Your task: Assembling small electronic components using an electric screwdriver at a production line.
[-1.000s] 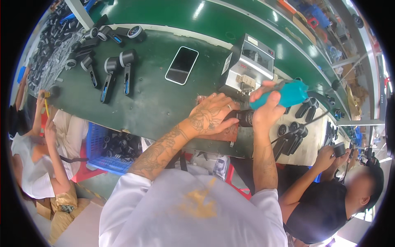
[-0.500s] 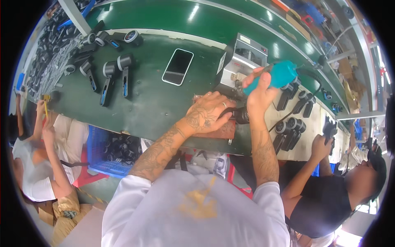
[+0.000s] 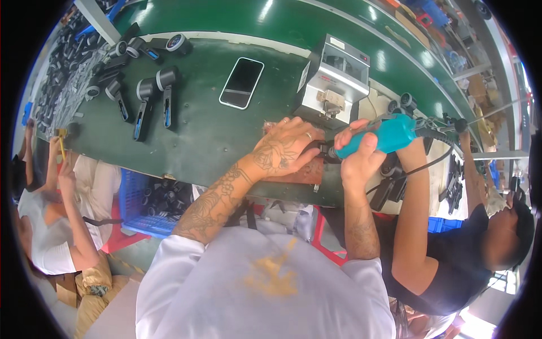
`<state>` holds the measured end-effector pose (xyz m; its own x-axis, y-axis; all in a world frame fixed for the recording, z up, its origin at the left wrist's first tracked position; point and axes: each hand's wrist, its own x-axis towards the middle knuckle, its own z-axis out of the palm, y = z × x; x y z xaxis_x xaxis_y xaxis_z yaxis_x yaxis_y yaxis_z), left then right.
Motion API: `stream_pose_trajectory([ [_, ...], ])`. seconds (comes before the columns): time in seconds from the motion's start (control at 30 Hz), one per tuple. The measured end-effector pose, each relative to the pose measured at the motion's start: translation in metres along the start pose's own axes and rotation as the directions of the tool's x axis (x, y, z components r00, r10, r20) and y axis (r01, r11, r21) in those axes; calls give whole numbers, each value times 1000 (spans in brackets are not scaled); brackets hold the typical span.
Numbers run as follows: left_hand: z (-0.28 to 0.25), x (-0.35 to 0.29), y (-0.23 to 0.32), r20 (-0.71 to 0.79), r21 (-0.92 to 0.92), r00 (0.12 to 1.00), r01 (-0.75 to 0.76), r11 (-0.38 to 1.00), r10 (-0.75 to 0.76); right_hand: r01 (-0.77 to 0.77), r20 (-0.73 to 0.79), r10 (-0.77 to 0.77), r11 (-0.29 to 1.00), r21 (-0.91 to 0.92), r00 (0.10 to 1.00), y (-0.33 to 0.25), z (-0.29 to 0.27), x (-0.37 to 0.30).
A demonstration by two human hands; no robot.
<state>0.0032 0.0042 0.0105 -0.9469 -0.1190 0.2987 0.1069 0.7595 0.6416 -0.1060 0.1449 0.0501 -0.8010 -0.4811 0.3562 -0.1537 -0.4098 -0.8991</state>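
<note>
Lowered from its raised position, the teal electric screwdriver (image 3: 389, 135) is now gripped level by the right hand (image 3: 355, 158). A dark part (image 3: 316, 150) at the desk (image 3: 203, 130) edge is clasped by the left hand (image 3: 285, 152). Fastening appears underway; a steady, aligned tip is called for next.

- A green-topped workbench (image 3: 209, 133) is seen, running from upper left to right, with a pale strip along its far edge.
- A smartphone (image 3: 241, 82) with a dark screen is laid flat near the middle of the bench.
- Two black handheld devices with round heads (image 3: 151, 100) are laid side by side to the left of the phone.
- More black parts (image 3: 141, 48) are gathered at the far left corner.
- A grey box-shaped machine (image 3: 334, 79) is stood to the right of the phone.
- A reddish-brown block (image 3: 299, 172) is placed at the near edge, below the machine.
- Further black parts (image 3: 454, 181) are spread at the right end.
</note>
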Motion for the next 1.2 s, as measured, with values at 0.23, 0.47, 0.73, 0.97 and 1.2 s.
stream_pose_trajectory([
  [0.23,-2,4,-2,46,13,999,13,1000,-13,23,-34,-22,999,33,999,13,-1,-6],
  [0.47,-4,-1,-2,-28,104,998,-44,994,47,78,-99,-74,997,30,992,24,-2,-9],
  [0.73,-29,-54,18,-192,242,981,14,970,34,-52,-116,73,984,172,991,-28,-28,-65],
  [0.97,-170,-104,-67,-711,579,699,523,625,74,-113,-45,112,994,-11,993,-34,-35,-104],
  [1.2,-10,45,54,-262,-77,963,44,996,-63,-140,-77,133,986,-93,988,-51,-34,-117],
])
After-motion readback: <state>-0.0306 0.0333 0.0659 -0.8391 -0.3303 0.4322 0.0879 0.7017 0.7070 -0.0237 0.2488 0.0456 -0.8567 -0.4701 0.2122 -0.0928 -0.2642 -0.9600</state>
